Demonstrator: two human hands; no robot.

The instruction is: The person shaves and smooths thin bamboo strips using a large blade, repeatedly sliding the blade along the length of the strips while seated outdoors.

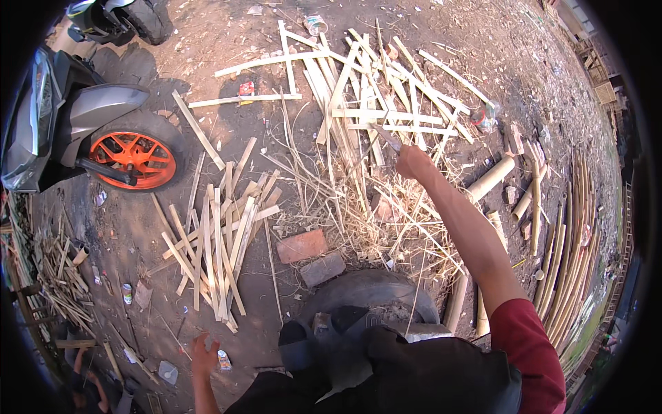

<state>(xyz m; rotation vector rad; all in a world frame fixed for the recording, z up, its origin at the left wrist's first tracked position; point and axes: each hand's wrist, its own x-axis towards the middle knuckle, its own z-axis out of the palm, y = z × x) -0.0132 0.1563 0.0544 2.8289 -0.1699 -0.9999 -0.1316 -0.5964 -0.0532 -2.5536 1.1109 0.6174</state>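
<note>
My right hand (414, 163) is stretched out forward, closed round the handle of a knife (389, 138). The blade points away and to the left, over a loose pile of split bamboo strips (386, 115). Whether the blade touches a strip I cannot tell. Down at the lower left, my left hand (204, 355) holds nothing and its fingers are apart. A small can (224, 359) is on the ground beside it. Ahead of that hand lies a second heap of bamboo strips (219, 255).
A tyre (345, 288) lies before my feet, with a red brick (302, 246) and a grey brick (323, 269) beyond it. Shavings (365, 221) cover the ground ahead. Bamboo poles (491, 178) lie right. A motorbike (103, 117) stands left; another person (96, 386) is at the lower left.
</note>
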